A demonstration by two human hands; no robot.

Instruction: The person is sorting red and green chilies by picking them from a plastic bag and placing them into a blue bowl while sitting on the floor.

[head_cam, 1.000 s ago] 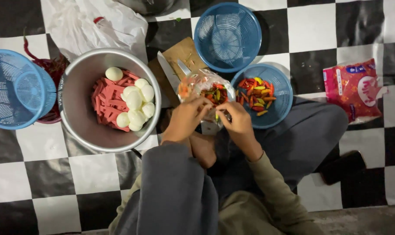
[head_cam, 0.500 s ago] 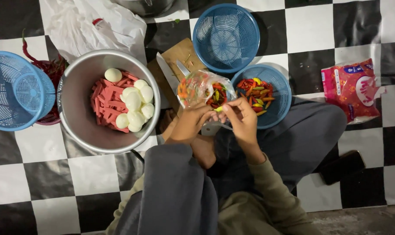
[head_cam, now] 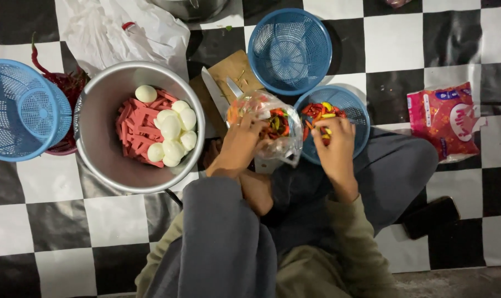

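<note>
Underneath, three blue baskets [head_cam: 289,48]; left hand [head_cam: 244,138] grip pinching one chilli bag [head_cam: 272,124]; right hand [head_cam: 334,138] grip unclear.

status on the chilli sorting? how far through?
Done: a layer of red, yellow and green chillies already lies in the blue plastic basket. In hand: left hand grips the clear plastic bag; right hand is over the basket. Left: the bag is far from empty.

Three blue baskets [head_cam: 290,49] are sitting on the floor, beside one metal bowl [head_cam: 104,107] that is holding about eight eggs [head_cam: 170,127]. One knife [head_cam: 214,94], one board [head_cam: 231,69] and one red packet [head_cam: 444,118] are lying there too.
</note>
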